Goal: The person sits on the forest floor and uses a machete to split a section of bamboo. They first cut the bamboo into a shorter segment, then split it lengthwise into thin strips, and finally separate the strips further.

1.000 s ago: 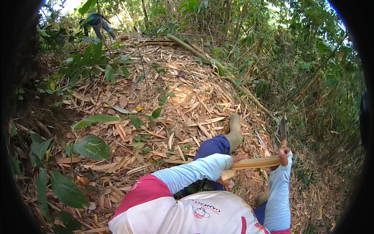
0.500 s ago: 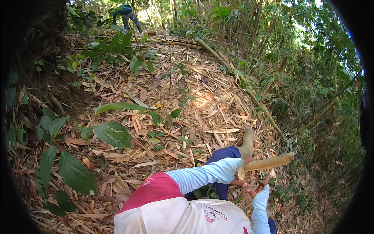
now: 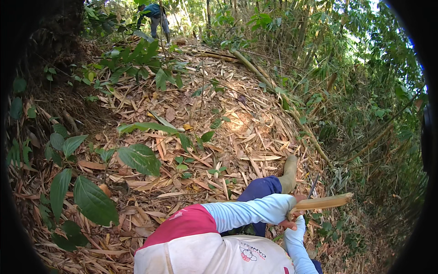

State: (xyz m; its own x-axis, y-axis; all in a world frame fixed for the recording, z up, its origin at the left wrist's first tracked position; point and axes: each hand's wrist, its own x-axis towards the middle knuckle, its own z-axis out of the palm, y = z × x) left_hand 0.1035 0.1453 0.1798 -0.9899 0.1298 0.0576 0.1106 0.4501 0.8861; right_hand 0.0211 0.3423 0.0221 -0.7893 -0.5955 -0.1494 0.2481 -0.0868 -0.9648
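My left hand (image 3: 289, 223), in a light blue sleeve, is closed round the near end of a split length of pale bamboo (image 3: 327, 201). The bamboo points out to the right, almost level. Close against that end is my right hand (image 3: 299, 214), with its fingers curled. A thin dark blade (image 3: 314, 186), which looks like a knife's, slants up past the far side of the bamboo, in line with my right hand. Its handle is hidden, and the bamboo covers part of it.
Dry bamboo leaves and sheaths (image 3: 219, 150) cover the sloping ground. My bent leg ends in an olive boot (image 3: 289, 173). A fallen bamboo pole (image 3: 255, 68) edges the path beside thickets. Broad-leaved plants (image 3: 94, 201) grow at left. Another person (image 3: 156, 20) bends over far up the path.
My right hand has come up against the held end of the bamboo, its fingers now curled in. The dark blade now shows beyond the bamboo. The bamboo has shifted slightly right and down in view.
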